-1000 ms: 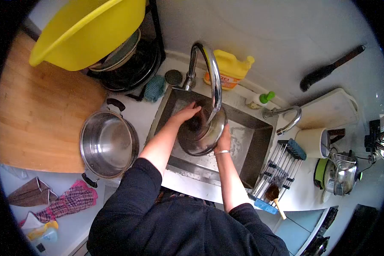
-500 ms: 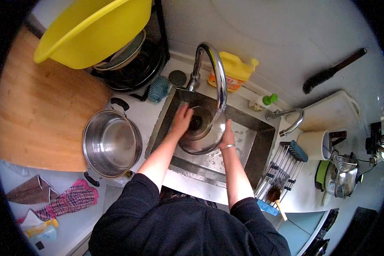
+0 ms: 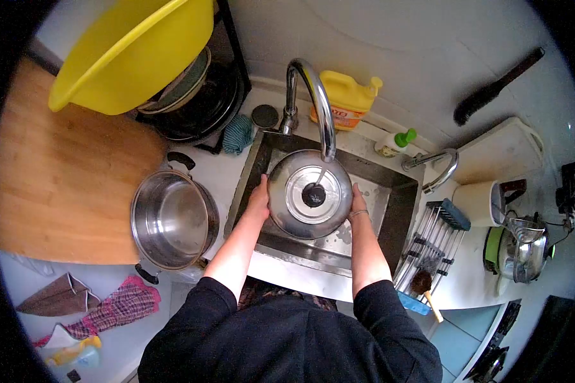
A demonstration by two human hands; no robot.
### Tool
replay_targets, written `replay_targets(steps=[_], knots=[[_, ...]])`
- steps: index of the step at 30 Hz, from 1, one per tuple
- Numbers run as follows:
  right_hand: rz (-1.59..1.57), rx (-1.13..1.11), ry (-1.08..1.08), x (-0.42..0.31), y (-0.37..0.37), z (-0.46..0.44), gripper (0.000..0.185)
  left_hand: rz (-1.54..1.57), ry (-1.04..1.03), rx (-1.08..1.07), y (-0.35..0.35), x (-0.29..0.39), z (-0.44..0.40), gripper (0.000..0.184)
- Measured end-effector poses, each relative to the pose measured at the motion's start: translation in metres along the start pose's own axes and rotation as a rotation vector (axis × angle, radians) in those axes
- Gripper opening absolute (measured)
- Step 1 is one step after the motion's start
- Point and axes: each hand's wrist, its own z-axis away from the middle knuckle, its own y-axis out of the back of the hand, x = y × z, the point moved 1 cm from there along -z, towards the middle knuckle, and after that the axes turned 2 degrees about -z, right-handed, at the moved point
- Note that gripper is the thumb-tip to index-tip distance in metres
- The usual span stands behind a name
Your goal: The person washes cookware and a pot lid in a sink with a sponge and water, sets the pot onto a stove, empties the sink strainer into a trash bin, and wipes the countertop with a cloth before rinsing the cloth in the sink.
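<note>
From the head camera, I have the lid point(image 3: 300, 225) between both hands, over the sink point(image 3: 393, 207), knob up under the tap point(image 3: 322, 105), with water meeting the knob. The left hand point(image 3: 260, 199) is closed on its left edge, the right hand point(image 3: 358, 201) on its right; each grip touches it, so neither is nearer. Being round, it gives me no long axis. I count one lid, one pot point(image 3: 176, 220) on the table point(image 3: 211, 182) to the left, one sink, two bottles point(image 3: 345, 101) behind.
</note>
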Motion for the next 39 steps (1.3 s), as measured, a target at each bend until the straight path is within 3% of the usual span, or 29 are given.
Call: replay_targets(steps=[3, 5, 10, 12, 15, 17, 20, 22, 23, 24, 26, 28, 29, 32, 34, 37, 39], knots=[[-0.013, 0.201, 0.058, 0.012, 0.009, -0.008, 0.047, 0.080, -0.104, -0.162, 0.015, -0.013, -0.016, 0.057], [0.136, -0.026, 0.117, 0.021, 0.002, -0.017, 0.036, 0.096, -0.127, -0.104, 0.030, -0.014, -0.018, 0.056], [0.198, -0.074, 0.227, 0.044, -0.044, -0.023, 0.023, 0.079, -0.258, 0.063, 0.060, 0.014, 0.056, 0.048], [-0.053, -0.327, 0.020, 0.051, -0.059, -0.024, 0.020, 0.016, -0.448, 0.196, 0.063, 0.021, 0.096, 0.042], [-0.182, -0.350, -0.064, 0.061, -0.075, -0.018, 0.019, -0.033, -0.502, 0.270, 0.072, 0.013, 0.112, 0.039], [-0.131, -0.304, -0.033, 0.067, -0.077, -0.015, 0.020, -0.069, -0.488, 0.262, 0.078, 0.007, 0.117, 0.040], [-0.026, -0.459, -0.025, 0.083, -0.064, -0.037, 0.014, -0.024, -0.655, 0.287, 0.082, -0.002, 0.109, 0.041], [0.005, -0.160, 0.134, 0.097, -0.062, -0.053, 0.018, 0.000, -0.632, 0.308, 0.081, 0.000, 0.114, 0.038], [0.009, -0.161, 0.132, 0.101, -0.056, -0.065, 0.018, 0.003, -0.630, 0.311, 0.081, 0.000, 0.117, 0.038], [0.308, -0.146, 0.291, 0.109, -0.042, -0.092, 0.016, 0.008, -0.625, 0.308, 0.080, 0.002, 0.119, 0.038], [0.607, -0.131, 0.448, 0.105, -0.043, -0.089, 0.014, 0.013, -0.621, 0.305, 0.077, 0.005, 0.123, 0.039], [0.419, -0.060, 0.131, 0.079, -0.072, -0.031, 0.025, 0.023, -0.624, 0.307, 0.075, 0.006, 0.127, 0.041], [0.420, -0.062, 0.130, 0.074, -0.083, -0.016, 0.025, 0.024, -0.625, 0.308, 0.076, 0.005, 0.126, 0.041], [0.765, 0.098, 0.496, 0.067, -0.090, -0.017, 0.033, 0.018, -0.617, 0.311, 0.076, 0.003, 0.124, 0.041], [1.230, 0.076, 0.513, 0.071, -0.066, -0.060, 0.037, 0.006, -0.562, 0.302, 0.070, 0.008, 0.132, 0.041], [1.197, 0.088, 0.598, 0.056, -0.040, -0.037, 0.038, -0.018, -0.576, 0.293, 0.071, 0.006, 0.120, 0.041], [1.215, 0.210, 0.523, 0.039, -0.012, -0.023, 0.036, 0.019, -0.569, 0.266, 0.071, 0.001, 0.101, 0.041]])
